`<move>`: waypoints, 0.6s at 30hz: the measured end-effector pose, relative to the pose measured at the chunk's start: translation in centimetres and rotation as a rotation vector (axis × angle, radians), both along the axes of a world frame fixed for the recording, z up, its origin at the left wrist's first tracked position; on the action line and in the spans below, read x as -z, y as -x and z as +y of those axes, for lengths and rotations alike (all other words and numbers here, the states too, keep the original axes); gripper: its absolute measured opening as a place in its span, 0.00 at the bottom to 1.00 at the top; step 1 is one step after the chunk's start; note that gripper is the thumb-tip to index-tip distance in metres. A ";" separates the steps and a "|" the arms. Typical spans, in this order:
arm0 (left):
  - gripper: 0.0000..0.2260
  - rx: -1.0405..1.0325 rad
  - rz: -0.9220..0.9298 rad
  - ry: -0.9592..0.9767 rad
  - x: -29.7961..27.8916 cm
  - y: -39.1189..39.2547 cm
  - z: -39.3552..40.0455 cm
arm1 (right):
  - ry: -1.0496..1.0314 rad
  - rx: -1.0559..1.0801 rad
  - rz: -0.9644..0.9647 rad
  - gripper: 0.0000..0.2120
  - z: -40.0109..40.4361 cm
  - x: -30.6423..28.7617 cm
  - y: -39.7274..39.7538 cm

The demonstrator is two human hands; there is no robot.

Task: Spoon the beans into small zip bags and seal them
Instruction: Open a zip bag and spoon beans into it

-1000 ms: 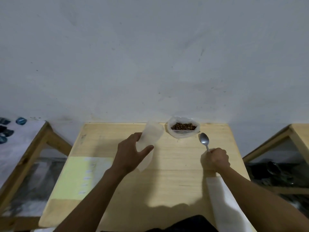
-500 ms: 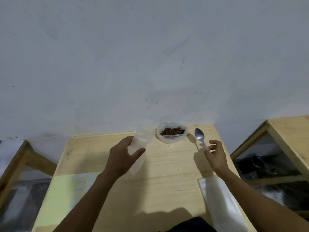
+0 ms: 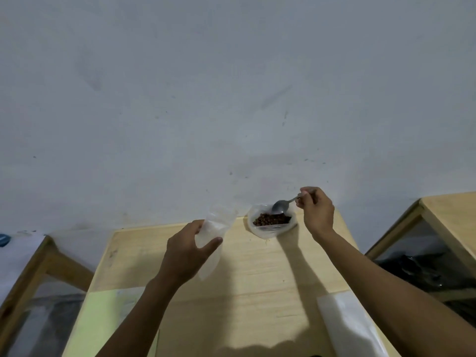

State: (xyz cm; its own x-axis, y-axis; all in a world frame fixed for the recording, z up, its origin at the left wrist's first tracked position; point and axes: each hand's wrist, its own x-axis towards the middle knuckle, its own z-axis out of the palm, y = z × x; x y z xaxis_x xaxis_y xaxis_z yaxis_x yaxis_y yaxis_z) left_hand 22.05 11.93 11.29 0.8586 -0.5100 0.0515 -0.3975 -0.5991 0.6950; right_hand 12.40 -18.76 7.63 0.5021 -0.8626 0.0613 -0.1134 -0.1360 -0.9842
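Two hands busy: left hand (image 3: 186, 253) grips zip bag (image 3: 215, 238); right hand (image 3: 315, 210) pinches spoon (image 3: 280, 206) over beans (image 3: 270, 219).

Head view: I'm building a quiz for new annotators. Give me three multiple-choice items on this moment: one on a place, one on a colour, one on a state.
1. Where is the spoon bowl?
A. over the beans
B. flat on the table
C. inside the zip bag

2. What colour are the beans?
A. green
B. white
C. dark brown

3. What is the left hand doing?
A. resting empty
B. holding the zip bag
C. holding the spoon

Answers: 1 A, the right hand tips the spoon over the open bag of beans. 2 C, they show dark brown. 3 B, its fingers wrap the bag, held off the table.
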 end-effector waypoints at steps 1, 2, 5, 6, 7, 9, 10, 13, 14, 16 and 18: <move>0.23 -0.004 0.000 -0.005 -0.1 0.0 0.2 | 0.038 -0.015 0.031 0.06 0.1 0.4 -0.4; 0.24 -0.014 0.001 -0.009 -0.2 -0.1 0.4 | 0.071 -0.031 0.065 0.07 0.2 0.9 -0.7; 0.27 -0.037 -0.009 -0.033 -0.5 -0.3 0.9 | 0.113 -0.052 0.179 0.11 0.5 3.1 -0.9; 0.28 -0.041 -0.013 -0.040 -0.5 -0.3 1.1 | 0.093 -0.043 0.217 0.11 0.7 4.1 -0.9; 0.28 -0.043 -0.020 -0.047 -0.4 -0.3 1.3 | 0.053 -0.027 0.240 0.11 1.0 5.1 -0.9; 0.27 -0.042 -0.043 -0.063 0.0 -0.2 1.7 | -0.046 0.018 0.278 0.10 1.8 6.6 -1.1; 0.27 -0.045 -0.049 -0.073 0.1 -0.1 1.9 | -0.090 0.043 0.305 0.10 2.1 7.1 -1.1; 0.27 -0.053 -0.048 -0.089 0.7 0.2 2.3 | -0.284 0.121 0.351 0.11 2.5 8.4 -1.5; 0.27 -0.055 -0.048 -0.093 0.8 0.3 2.4 | -0.363 0.145 0.344 0.11 2.4 8.6 -1.6; 0.26 -0.057 -0.044 -0.097 1.0 0.4 2.3 | -0.482 0.185 0.313 0.11 2.1 8.7 -1.7; 0.26 -0.059 -0.042 -0.099 1.1 0.4 2.1 | -0.537 0.213 0.275 0.10 1.6 8.7 -1.7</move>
State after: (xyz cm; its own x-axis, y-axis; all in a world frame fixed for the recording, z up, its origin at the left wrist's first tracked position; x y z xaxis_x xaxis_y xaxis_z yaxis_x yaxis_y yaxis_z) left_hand 21.63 14.08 10.21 0.8857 -0.4626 0.0397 -0.3865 -0.6873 0.6150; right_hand 14.13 -17.19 -1.07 0.2522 -0.8203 -0.5134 -0.3413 0.4211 -0.8404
